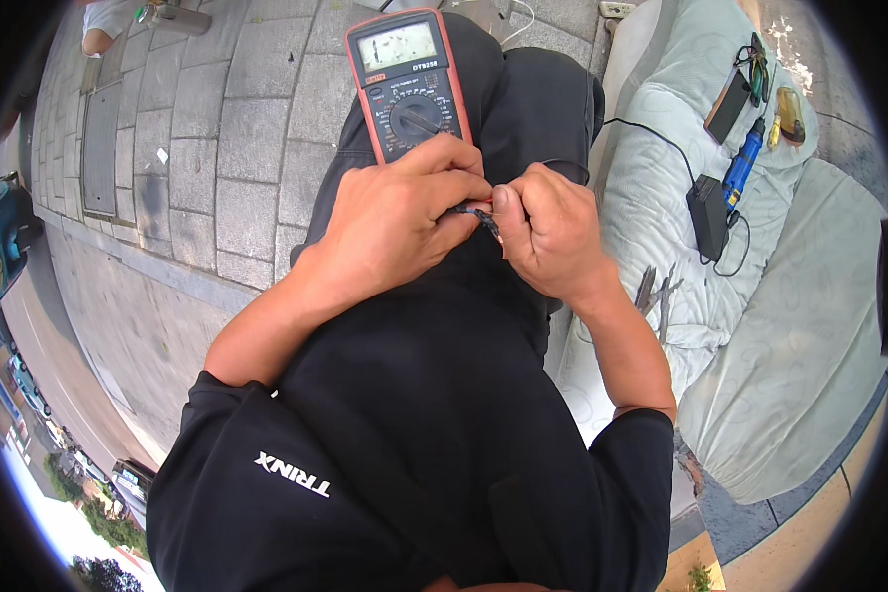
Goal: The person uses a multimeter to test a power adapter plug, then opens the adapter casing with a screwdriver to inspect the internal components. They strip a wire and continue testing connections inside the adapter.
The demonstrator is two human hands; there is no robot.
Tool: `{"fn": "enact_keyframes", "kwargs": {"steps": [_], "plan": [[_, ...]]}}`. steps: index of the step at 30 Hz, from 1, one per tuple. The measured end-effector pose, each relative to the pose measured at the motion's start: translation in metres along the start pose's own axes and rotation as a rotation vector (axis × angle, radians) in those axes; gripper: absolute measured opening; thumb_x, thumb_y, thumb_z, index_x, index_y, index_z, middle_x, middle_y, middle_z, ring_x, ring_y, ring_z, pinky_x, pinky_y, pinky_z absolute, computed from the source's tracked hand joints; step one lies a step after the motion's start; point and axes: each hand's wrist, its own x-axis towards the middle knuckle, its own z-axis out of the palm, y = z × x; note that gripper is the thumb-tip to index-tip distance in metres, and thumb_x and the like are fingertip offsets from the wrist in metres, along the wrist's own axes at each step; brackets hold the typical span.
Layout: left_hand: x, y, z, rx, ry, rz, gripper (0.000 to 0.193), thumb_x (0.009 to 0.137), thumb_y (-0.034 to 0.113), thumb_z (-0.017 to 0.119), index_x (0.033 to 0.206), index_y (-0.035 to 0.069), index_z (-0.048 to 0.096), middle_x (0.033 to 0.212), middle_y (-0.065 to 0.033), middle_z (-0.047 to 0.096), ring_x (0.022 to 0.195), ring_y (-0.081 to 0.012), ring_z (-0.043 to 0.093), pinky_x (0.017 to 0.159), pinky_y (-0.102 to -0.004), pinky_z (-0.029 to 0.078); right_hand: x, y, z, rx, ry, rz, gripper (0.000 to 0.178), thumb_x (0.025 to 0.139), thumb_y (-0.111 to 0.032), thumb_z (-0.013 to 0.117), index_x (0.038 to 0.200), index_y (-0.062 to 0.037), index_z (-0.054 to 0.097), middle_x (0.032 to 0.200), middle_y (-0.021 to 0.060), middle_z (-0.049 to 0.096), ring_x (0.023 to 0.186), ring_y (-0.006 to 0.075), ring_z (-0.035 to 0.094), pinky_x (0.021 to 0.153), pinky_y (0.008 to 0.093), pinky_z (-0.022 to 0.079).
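My left hand (390, 222) and my right hand (553, 232) meet over my lap, both closed in a pinch. Between them is a short piece of black cable (487, 223), with thin wire strands at its end. The left fingers grip the cable from the left; the right thumb and forefinger press on its wire end. Exactly where each fingertip sits is partly hidden. Just beyond my left hand, a red and dark grey multimeter (411, 89) lies face up on my thigh, its dial partly behind my fingers.
To my right, a pale cloth-covered seat (651, 148) holds a black power adapter (706, 217) with a cord, a blue pen-shaped tool (745, 163), a black box (728, 105), a coiled cable (757, 74) and an amber see-through object (789, 116). Grey paving (247, 158) lies left.
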Motion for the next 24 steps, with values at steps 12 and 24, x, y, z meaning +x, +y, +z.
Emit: {"fn": "enact_keyframes", "kwargs": {"steps": [12, 24], "plan": [[0.003, 0.000, -0.002, -0.026, -0.017, 0.012, 0.021, 0.084, 0.002, 0.079, 0.104, 0.008, 0.079, 0.113, -0.0005, 0.071, 0.081, -0.0204, 0.073, 0.066, -0.0335, 0.058, -0.019, -0.009, -0.008, 0.299, -0.011, 0.204, 0.042, 0.090, -0.001, 0.078, 0.131, -0.0015, 0.070, 0.103, 0.0082, 0.076, 0.064, 0.0113, 0.062, 0.061, 0.0271, 0.050], [-0.015, -0.034, -0.033, -0.660, 0.416, -0.605, 0.034, 0.101, 0.006, 0.074, 0.133, -0.004, 0.069, 0.126, -0.0098, 0.070, 0.111, -0.0131, 0.066, 0.094, -0.0270, 0.054, -0.013, -0.007, -0.014, -0.032, 0.046, 0.279, 0.019, 0.095, -0.007, 0.078, 0.112, 0.0016, 0.075, 0.085, 0.0090, 0.073, 0.073, 0.0172, 0.072, 0.067, 0.0305, 0.056]]}}
